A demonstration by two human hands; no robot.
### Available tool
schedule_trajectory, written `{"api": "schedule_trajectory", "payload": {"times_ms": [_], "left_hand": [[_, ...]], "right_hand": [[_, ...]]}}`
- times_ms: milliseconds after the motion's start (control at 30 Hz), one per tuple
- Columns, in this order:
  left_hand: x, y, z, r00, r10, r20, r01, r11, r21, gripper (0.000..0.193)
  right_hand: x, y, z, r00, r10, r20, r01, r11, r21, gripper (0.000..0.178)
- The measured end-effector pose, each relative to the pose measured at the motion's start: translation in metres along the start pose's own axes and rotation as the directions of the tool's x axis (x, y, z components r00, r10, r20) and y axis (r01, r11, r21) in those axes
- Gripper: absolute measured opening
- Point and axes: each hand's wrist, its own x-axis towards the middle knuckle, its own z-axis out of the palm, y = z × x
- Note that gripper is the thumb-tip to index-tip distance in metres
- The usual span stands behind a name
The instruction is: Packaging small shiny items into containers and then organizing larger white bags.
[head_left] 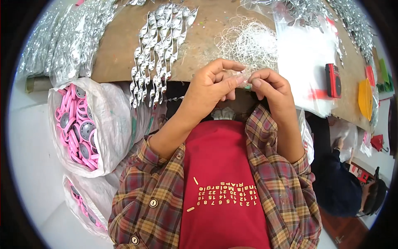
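The left hand (216, 82) and right hand (273, 86) curled close together; whether they pinched anything was unclear. String (255, 45) lay just beyond them, silver strips (164, 35) to their left.

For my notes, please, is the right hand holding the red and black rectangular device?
No, the device lies further right, visibly apart from the right hand.

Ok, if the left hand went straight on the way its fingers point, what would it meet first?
Most likely the right hand, just across from the left hand; depth between them is hard to judge.
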Motion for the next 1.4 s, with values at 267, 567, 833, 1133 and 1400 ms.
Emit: {"api": "schedule_trajectory", "payload": {"times_ms": [267,567,833,1133,1400], "left_hand": [[0.004,-0.001,-0.008,0.998,-0.062,0.028,0.067,0.965,-0.255,0.025],[0.004,-0.004,-0.012,0.998,-0.034,0.054,0.049,0.954,-0.297,0.026],[-0.003,-0.005,-0.010,0.999,-0.015,-0.034,0.011,0.994,-0.113,0.020],[-0.005,-0.005,-0.002,0.997,-0.002,-0.073,0.006,0.999,0.052,0.014],[-0.007,0.000,0.003,0.998,-0.035,-0.057,0.036,0.999,0.005,0.017]], "right_hand": [[0.008,0.011,-0.002,1.000,0.015,-0.026,-0.015,0.999,0.037,0.023],[0.012,0.014,0.014,0.987,-0.031,0.157,0.045,0.995,-0.091,0.023],[0.007,0.005,0.008,0.992,-0.123,-0.037,0.115,0.977,-0.182,0.011],[0.002,0.002,0.009,0.985,-0.138,-0.104,0.129,0.987,-0.093,0.012],[0.005,0.006,0.003,0.972,-0.190,-0.141,0.181,0.981,-0.075,0.013]]}}
